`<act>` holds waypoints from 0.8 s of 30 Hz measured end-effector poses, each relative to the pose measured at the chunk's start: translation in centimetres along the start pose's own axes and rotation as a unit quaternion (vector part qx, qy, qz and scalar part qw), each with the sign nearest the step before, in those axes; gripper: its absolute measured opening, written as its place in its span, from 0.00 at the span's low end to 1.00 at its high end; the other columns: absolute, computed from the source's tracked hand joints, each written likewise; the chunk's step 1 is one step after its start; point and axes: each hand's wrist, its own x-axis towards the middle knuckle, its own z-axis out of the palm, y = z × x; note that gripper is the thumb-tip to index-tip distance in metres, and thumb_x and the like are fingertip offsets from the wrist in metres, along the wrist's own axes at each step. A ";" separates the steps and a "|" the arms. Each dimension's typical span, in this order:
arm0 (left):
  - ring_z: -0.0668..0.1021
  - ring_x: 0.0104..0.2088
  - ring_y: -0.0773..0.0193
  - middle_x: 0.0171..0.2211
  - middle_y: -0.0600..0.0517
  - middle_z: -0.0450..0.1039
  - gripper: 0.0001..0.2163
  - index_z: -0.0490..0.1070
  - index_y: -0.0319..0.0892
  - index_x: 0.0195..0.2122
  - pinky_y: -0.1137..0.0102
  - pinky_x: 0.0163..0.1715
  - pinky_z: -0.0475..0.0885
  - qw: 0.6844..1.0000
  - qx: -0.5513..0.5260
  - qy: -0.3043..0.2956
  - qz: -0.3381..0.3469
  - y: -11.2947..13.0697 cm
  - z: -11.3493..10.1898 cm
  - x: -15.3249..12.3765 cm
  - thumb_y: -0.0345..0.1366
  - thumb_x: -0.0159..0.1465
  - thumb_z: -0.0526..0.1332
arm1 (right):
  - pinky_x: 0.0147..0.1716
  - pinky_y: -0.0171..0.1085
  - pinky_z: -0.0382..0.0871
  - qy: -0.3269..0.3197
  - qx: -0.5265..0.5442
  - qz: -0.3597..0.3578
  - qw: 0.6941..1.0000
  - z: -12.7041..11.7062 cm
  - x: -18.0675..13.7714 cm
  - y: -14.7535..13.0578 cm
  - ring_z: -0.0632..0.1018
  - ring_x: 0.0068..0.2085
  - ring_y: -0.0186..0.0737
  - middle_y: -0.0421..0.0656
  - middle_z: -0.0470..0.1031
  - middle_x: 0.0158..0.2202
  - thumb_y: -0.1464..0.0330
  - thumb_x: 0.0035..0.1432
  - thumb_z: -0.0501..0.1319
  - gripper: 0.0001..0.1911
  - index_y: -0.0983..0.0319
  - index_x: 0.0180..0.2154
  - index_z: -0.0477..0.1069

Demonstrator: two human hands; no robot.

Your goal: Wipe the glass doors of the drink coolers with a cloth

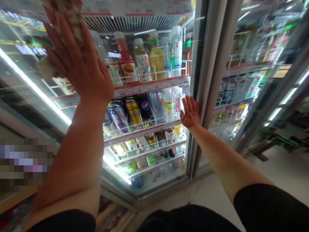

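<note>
Bottles [143,61] stand on a shelf [154,85] above a gold can [133,111]

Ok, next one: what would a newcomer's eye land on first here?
Probably the left hand, large at upper left, spread over a blurred, pale thing, perhaps a cloth, in front of the glass door. Next, the lit bottles at upper centre and the bright light strip slanting down the left. The right hand is open near the door's right edge.
</note>
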 end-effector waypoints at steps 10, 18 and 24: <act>0.40 0.73 0.55 0.73 0.56 0.44 0.33 0.45 0.52 0.71 0.47 0.71 0.35 0.938 -0.213 -0.160 0.224 14.7 1.7 -7.4 0.27 0.66 0.52 | 0.68 0.56 0.47 0.009 0.009 0.000 1.000 0.4 0.0 0.2 0.51 0.72 0.49 0.48 0.56 0.70 0.58 0.68 0.41 0.32 0.60 0.70 0.49; 0.49 0.72 0.58 0.71 0.59 0.51 0.28 0.51 0.58 0.69 0.49 0.71 0.38 0.929 -0.222 -0.216 0.202 10.4 -0.4 -9.5 0.32 0.68 0.52 | 0.68 0.56 0.47 0.011 -0.006 -0.002 1.000 0.3 -0.1 0.3 0.53 0.72 0.48 0.48 0.57 0.69 0.57 0.68 0.39 0.32 0.60 0.69 0.51; 0.36 0.72 0.56 0.74 0.58 0.32 0.33 0.44 0.50 0.71 0.46 0.70 0.29 0.990 -0.078 -0.112 -0.023 1.9 -2.6 -5.5 0.36 0.67 0.55 | 0.67 0.57 0.48 0.028 0.004 -0.005 1.000 0.1 -0.2 0.3 0.53 0.72 0.50 0.50 0.58 0.69 0.58 0.68 0.40 0.32 0.62 0.69 0.52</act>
